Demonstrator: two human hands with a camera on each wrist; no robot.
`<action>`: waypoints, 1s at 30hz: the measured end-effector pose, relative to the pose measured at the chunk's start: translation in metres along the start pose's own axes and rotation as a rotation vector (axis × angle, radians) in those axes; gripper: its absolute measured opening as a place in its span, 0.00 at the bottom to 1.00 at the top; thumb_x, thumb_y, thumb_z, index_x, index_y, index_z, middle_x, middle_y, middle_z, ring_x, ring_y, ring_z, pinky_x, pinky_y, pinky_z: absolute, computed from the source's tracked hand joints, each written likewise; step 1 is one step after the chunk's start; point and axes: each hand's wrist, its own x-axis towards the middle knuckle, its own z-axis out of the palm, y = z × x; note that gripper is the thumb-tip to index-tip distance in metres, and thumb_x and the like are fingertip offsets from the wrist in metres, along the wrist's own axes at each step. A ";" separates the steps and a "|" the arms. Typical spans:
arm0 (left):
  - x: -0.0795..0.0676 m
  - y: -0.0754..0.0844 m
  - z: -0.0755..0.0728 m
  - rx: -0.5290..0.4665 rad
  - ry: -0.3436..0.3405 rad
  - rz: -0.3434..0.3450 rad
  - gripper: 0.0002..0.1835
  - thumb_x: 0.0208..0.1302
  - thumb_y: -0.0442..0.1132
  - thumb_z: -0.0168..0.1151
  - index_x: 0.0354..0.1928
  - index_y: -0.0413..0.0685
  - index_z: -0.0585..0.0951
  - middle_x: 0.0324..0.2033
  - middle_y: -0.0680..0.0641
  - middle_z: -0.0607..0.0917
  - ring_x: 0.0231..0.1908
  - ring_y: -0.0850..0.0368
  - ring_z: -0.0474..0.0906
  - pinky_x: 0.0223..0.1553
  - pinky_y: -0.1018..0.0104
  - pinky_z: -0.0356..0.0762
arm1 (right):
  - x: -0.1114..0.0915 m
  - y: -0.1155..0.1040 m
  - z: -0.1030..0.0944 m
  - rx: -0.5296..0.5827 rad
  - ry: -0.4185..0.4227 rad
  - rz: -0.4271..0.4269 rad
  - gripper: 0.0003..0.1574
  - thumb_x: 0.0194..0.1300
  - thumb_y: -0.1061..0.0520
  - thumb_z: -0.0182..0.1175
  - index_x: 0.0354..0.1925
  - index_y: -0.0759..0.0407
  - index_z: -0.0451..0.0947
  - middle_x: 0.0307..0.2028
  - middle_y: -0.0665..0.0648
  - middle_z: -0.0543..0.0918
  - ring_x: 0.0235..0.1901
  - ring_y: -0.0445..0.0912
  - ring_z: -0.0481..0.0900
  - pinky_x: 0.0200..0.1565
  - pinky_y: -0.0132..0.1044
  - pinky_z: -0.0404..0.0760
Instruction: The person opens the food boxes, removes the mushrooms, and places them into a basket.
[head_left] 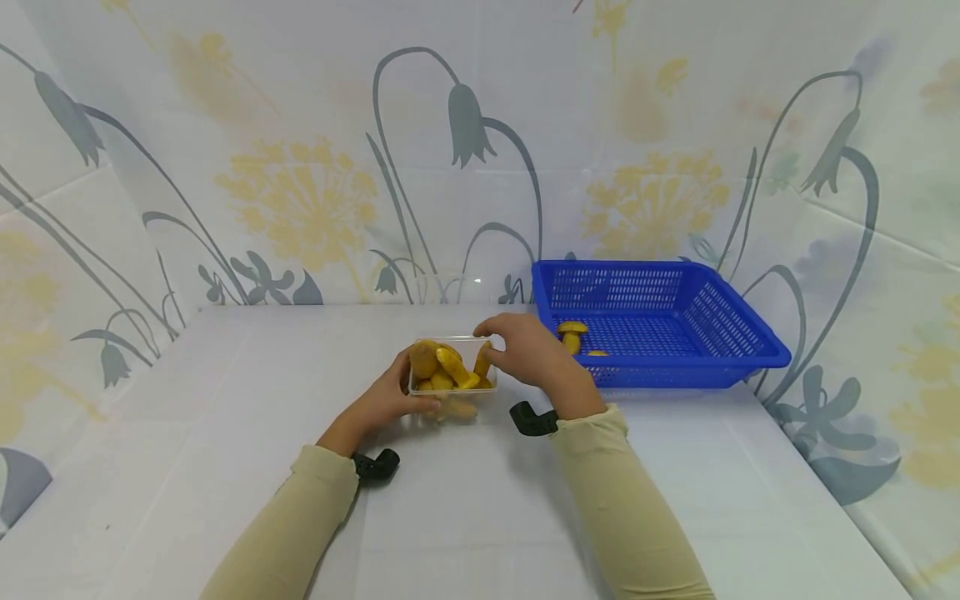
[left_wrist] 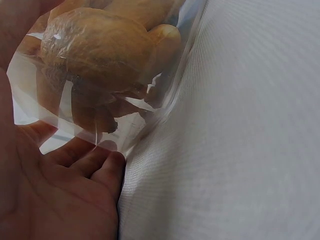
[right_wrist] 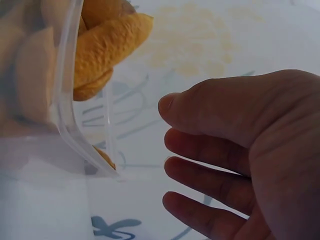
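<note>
A clear plastic box (head_left: 453, 392) filled with yellow-brown mushrooms (head_left: 450, 364) stands on the table in front of me. My left hand (head_left: 386, 396) grips its left side, thumb at the front. In the left wrist view, fingers (left_wrist: 107, 172) curl against the lower edge of the box, and a mushroom (left_wrist: 100, 47) shows through the plastic. My right hand (head_left: 528, 350) hovers at the right end of the box. The right wrist view shows its fingers (right_wrist: 207, 182) apart from the rim, holding nothing, while a mushroom (right_wrist: 112, 47) sticks up past that rim.
To the right stands a blue perforated basket (head_left: 675, 372), close beyond my right hand. Inside it are a yellow mushroom (head_left: 572, 333) and part of another (head_left: 597, 353) at the front wall. A white cloth covers the table (head_left: 187, 417), and a flower-printed curtain (head_left: 300, 125) hangs behind.
</note>
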 end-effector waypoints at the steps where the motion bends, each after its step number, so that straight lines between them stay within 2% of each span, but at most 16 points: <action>1: 0.000 0.000 0.000 -0.003 0.000 0.002 0.57 0.54 0.48 0.73 0.76 0.58 0.42 0.77 0.48 0.46 0.76 0.41 0.40 0.72 0.38 0.46 | 0.000 -0.002 0.001 0.004 0.000 -0.006 0.19 0.68 0.53 0.58 0.56 0.52 0.79 0.55 0.53 0.82 0.58 0.51 0.77 0.61 0.47 0.76; 6: -0.001 0.000 0.000 -0.003 -0.002 0.011 0.57 0.55 0.47 0.72 0.76 0.57 0.42 0.77 0.48 0.47 0.76 0.42 0.39 0.72 0.37 0.45 | 0.001 -0.009 0.005 0.006 0.004 -0.041 0.20 0.68 0.52 0.59 0.57 0.52 0.78 0.56 0.53 0.82 0.56 0.51 0.79 0.59 0.46 0.78; 13: -0.002 -0.002 0.000 -0.001 0.002 0.021 0.57 0.53 0.50 0.73 0.76 0.58 0.43 0.76 0.48 0.48 0.76 0.43 0.39 0.72 0.38 0.46 | 0.002 -0.017 0.014 0.021 0.006 -0.093 0.21 0.68 0.52 0.60 0.58 0.52 0.77 0.56 0.53 0.81 0.44 0.47 0.83 0.53 0.42 0.82; 20: 0.000 -0.002 0.000 0.008 0.007 0.018 0.57 0.53 0.52 0.73 0.76 0.59 0.43 0.76 0.47 0.48 0.76 0.45 0.40 0.72 0.39 0.47 | 0.004 -0.022 0.022 0.015 0.036 -0.194 0.22 0.66 0.51 0.63 0.57 0.54 0.78 0.53 0.54 0.83 0.53 0.49 0.80 0.59 0.43 0.78; 25: 0.000 -0.001 0.000 0.009 0.000 0.018 0.57 0.54 0.52 0.72 0.76 0.58 0.43 0.77 0.47 0.48 0.76 0.45 0.41 0.73 0.39 0.47 | 0.005 -0.025 0.025 0.017 0.027 -0.192 0.24 0.65 0.50 0.63 0.58 0.54 0.77 0.51 0.53 0.84 0.51 0.47 0.81 0.58 0.42 0.78; 30: -0.001 -0.002 0.000 -0.005 -0.002 0.028 0.56 0.54 0.51 0.72 0.76 0.59 0.43 0.76 0.48 0.48 0.76 0.46 0.40 0.73 0.39 0.46 | 0.006 -0.029 0.029 0.022 0.000 -0.181 0.27 0.65 0.49 0.64 0.59 0.56 0.76 0.51 0.54 0.83 0.50 0.51 0.81 0.56 0.42 0.79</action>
